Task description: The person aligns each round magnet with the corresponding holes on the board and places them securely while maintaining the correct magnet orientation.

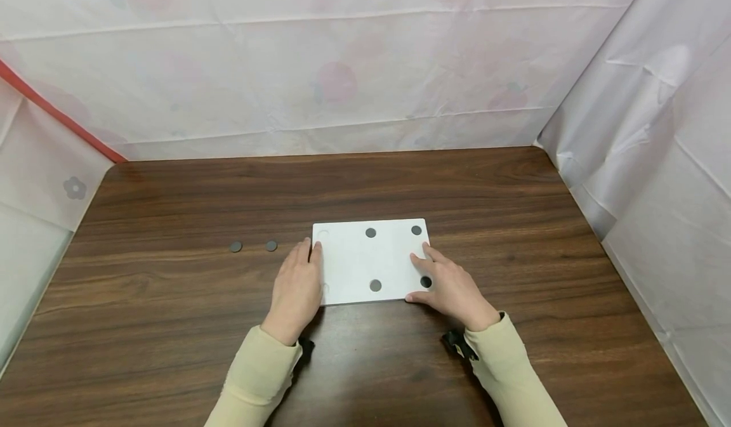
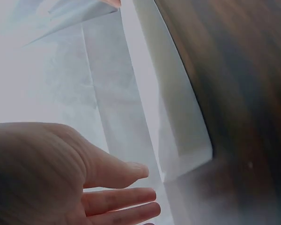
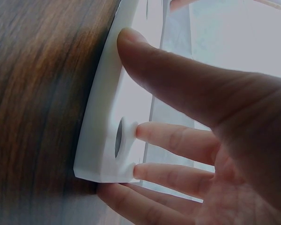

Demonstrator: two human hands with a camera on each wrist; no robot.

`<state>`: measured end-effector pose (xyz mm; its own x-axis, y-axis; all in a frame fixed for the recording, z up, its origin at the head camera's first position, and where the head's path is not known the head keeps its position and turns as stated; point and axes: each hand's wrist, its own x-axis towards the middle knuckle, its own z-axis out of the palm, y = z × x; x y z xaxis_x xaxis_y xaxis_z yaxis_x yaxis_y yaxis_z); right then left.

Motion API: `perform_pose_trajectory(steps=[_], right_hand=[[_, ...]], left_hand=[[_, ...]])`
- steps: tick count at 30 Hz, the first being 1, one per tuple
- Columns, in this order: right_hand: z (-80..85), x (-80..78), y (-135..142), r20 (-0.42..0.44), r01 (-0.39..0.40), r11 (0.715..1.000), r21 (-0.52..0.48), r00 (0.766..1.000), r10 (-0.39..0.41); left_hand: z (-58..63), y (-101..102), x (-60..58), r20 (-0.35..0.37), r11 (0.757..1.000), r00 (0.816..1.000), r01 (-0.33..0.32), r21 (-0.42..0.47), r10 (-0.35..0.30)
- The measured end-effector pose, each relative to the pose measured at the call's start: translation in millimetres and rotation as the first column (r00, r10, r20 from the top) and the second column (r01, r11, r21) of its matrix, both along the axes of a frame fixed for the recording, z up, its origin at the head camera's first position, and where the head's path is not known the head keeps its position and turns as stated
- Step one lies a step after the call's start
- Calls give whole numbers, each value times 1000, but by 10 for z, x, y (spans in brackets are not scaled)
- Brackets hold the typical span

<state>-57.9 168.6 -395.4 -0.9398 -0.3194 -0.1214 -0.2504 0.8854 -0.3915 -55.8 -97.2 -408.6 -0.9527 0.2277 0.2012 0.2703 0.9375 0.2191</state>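
A flat white rectangular box point(image 1: 348, 256) lies on the brown wooden table, its thick side showing in both wrist views. Several dark grey round discs point(image 1: 375, 285) sit on its top, in the middle and at the right end. Two faint round marks show at its left end. My left hand point(image 1: 296, 287) rests along the left edge with fingers straight and holds nothing. At the right end my right hand point(image 1: 454, 287) touches the box, thumb at the near edge and fingers spread over the top and end. One disc point(image 3: 119, 138) shows beside those fingertips.
Two more grey discs, a left one point(image 1: 236, 247) and a right one point(image 1: 271, 245), lie on the table point(image 1: 171, 325) left of the box. Pale printed cloth point(image 1: 274, 84) hangs behind and on both sides. A black strap point(image 1: 459, 344) shows at the right wrist.
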Motion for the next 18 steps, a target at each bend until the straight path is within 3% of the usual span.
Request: perform_pose_trajectory(steps=[9, 18], right_hand=[[8, 1, -5, 3, 1, 1000, 4, 1000, -1], [-2, 0, -1, 0, -2, 1000, 1, 1000, 2]], left_hand=[[-15, -84, -4, 26, 999, 999, -33, -9, 33], [-24, -145, -28, 152, 997, 985, -72, -29, 75]])
